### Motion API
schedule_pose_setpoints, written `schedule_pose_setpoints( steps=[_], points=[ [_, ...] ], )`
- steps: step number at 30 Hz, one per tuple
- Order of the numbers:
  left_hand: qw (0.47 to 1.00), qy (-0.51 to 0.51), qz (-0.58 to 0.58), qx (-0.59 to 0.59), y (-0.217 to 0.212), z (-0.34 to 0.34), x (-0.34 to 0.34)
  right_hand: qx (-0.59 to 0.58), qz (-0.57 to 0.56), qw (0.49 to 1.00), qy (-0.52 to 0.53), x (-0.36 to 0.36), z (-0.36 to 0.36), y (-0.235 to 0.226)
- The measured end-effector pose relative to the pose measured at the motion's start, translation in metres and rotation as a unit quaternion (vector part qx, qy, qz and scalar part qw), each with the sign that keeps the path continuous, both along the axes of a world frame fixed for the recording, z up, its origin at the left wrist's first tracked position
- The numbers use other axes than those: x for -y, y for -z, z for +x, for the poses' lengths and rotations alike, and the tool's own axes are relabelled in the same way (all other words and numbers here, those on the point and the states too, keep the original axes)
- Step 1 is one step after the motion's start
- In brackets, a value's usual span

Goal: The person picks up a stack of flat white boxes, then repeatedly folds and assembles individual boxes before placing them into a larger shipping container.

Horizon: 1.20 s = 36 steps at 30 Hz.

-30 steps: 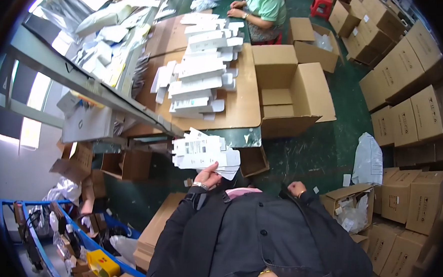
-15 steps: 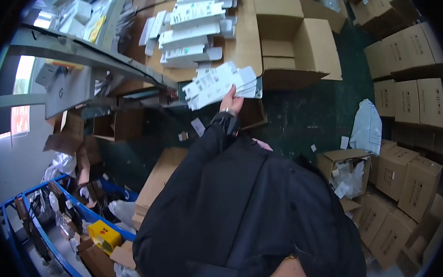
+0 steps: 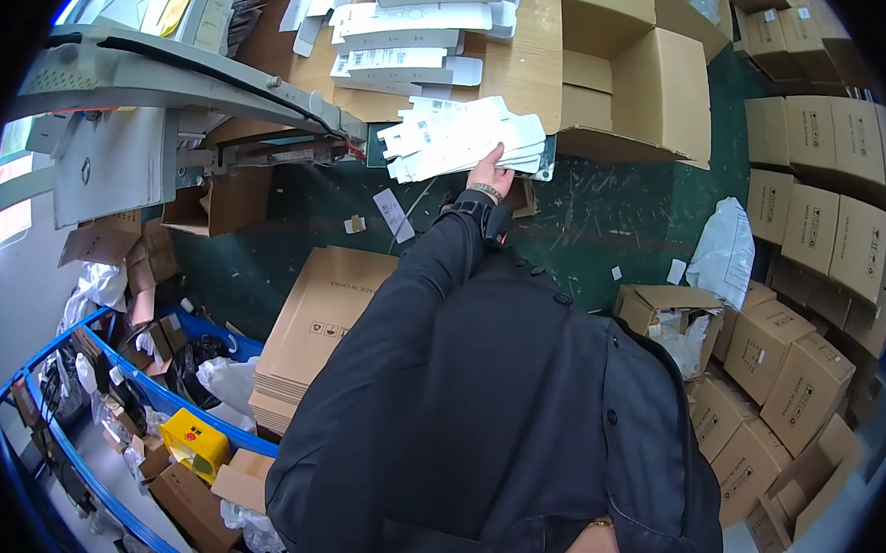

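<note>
Held a fanned sheaf of flat white cartons (image 3: 460, 142) in the left hand (image 3: 491, 172), at upper centre of the frame, by the near edge of the wooden table (image 3: 529, 76). Had the left hand closed on the sheaf's right part, with the thumb across the top and the other fingers mostly hidden beneath. Could not see the right hand, so could not tell its state. Gripped near one end only, so risked letting the uneven left ends sag or slide out, probably through too light a pinch. Could then have dropped one onto the green floor (image 3: 607, 215), near the pale slip (image 3: 393, 215) left of centre. Might also have snagged the notched ends on the metal frame (image 3: 212, 89) at upper left by swinging too far that way, or shoved the white boxes (image 3: 417, 17) at top centre by reaching too far forward.
</note>
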<state>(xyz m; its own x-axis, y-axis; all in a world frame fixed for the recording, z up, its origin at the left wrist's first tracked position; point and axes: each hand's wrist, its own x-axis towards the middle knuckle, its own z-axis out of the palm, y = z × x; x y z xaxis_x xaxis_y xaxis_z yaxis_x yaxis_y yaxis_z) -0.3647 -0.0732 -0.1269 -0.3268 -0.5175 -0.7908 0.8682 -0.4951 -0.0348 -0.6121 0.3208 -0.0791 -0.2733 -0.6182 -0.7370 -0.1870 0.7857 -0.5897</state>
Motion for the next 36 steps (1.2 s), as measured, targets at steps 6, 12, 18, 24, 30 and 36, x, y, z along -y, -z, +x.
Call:
schedule_pose_setpoints(
  steps=[6, 12, 18, 24, 30, 36],
  points=[
    [0.996, 0.063, -0.047, 0.041, 0.000, 0.006, -0.003, 0.053, -0.002, 0.998, 0.046, 0.030, 0.012, 0.013],
    [0.950, 0.299, 0.088, 0.010, -0.025, 0.033, 0.015, -0.010, 0.011, 1.000, -0.026, 0.054, 0.016, 0.028],
    [0.779, 0.589, -0.135, 0.166, -0.043, 0.084, 0.040, -0.042, 0.012, 0.998, -0.044, 0.053, 0.013, 0.057],
    [0.197, 0.502, -0.401, 0.741, -0.115, 0.114, 0.063, -0.110, 0.035, 0.991, -0.072, 0.056, 0.030, 0.044],
    [0.097, 0.568, -0.403, 0.711, -0.103, 0.107, 0.067, -0.218, 0.006, 0.958, -0.185, 0.014, 0.013, 0.104],
    [0.028, 0.498, -0.417, 0.760, -0.099, 0.110, 0.058, -0.157, -0.023, 0.985, -0.067, 0.008, 0.009, 0.112]
  ],
)
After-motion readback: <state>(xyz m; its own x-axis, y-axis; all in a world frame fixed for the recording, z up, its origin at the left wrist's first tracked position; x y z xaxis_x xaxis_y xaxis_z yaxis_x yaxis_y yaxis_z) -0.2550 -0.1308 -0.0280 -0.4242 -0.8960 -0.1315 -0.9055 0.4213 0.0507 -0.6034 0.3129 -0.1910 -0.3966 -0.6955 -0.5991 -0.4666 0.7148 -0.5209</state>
